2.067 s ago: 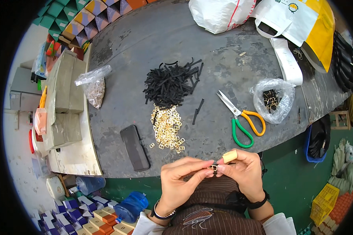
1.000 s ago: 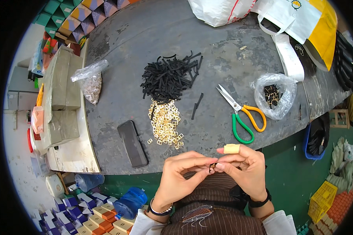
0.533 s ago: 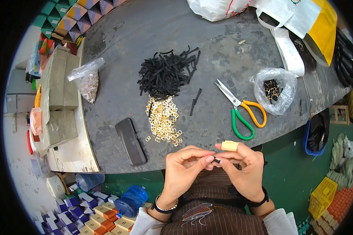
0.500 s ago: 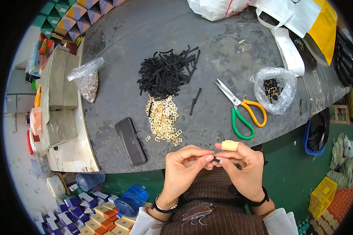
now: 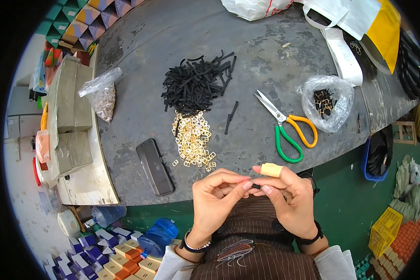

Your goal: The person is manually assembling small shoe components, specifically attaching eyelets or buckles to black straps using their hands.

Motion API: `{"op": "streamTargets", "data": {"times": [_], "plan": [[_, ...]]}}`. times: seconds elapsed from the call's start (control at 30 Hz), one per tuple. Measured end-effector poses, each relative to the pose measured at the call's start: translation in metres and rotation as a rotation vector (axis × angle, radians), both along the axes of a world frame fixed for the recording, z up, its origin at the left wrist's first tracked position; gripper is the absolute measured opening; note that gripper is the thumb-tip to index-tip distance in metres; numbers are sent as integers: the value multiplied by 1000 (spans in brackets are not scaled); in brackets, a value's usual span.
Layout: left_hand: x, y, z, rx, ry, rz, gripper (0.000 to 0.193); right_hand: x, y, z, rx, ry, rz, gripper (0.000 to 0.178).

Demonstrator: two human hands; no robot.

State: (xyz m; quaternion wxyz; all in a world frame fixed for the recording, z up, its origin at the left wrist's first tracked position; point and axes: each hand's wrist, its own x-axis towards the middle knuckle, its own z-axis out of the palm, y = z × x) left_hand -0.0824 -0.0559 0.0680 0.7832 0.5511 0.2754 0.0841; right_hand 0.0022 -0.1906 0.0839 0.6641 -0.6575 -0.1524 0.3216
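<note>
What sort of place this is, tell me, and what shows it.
Probably a small workshop: a worn table bears a heap of black strips, a pile of gold buckles and scissors.

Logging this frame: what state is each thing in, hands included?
Left hand: pinching a small black strip
Right hand: fingertips closed on the same strip
Black strips: loosely heaped
Gold buckles: loose pile
Scissors: lying down, handles spread
Phone: lying flat, upper face dark
Clear bag at right: mouth open, partly filled
Clear bag at left: partly filled
</note>
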Motion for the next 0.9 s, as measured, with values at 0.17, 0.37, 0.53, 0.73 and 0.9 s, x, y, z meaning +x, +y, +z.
{"op": "streamTargets", "data": {"times": [0.17, 0.37, 0.53, 0.73, 0.9], "plan": [[0, -2, 1, 31, 3, 12, 13, 1, 1, 1, 2, -37, 16, 23], [-1, -4, -1, 51, -10, 26, 14, 0, 0, 0, 4, -64, 29, 23], [-1, -4, 0, -1, -40, 42, 13, 2, 0, 4, 38, 12, 17, 24], [-3, 3, -1, -57, -56, 13, 10, 4, -4, 6, 20, 85, 15, 27], [-3, 2, -2, -57, -78, 10, 9, 3, -4, 3, -62, -2, 78, 20]]}}
